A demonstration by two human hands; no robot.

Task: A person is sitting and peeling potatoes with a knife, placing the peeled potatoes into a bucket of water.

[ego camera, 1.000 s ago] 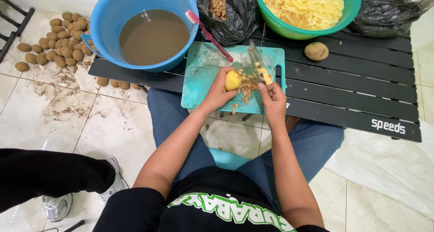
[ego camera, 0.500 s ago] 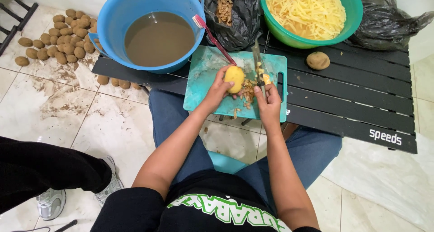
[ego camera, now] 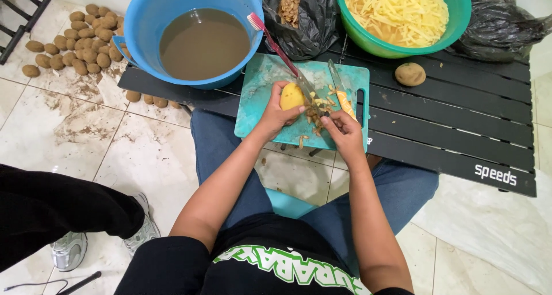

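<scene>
Head view: your left hand point(ego camera: 277, 114) grips a half-peeled potato point(ego camera: 292, 95) over the teal cutting board point(ego camera: 261, 88) so peels land there. Your right hand point(ego camera: 340, 128) clenches a peeler point(ego camera: 345, 102) beside it. Board sits on the black counter point(ego camera: 454, 122), near the water tub point(ego camera: 192, 33).

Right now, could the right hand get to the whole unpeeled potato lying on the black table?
Probably yes. The unpeeled potato lies alone on the black table, with bare slats between it and the right hand. That hand holds a peeler, though, so it isn't free.
</scene>
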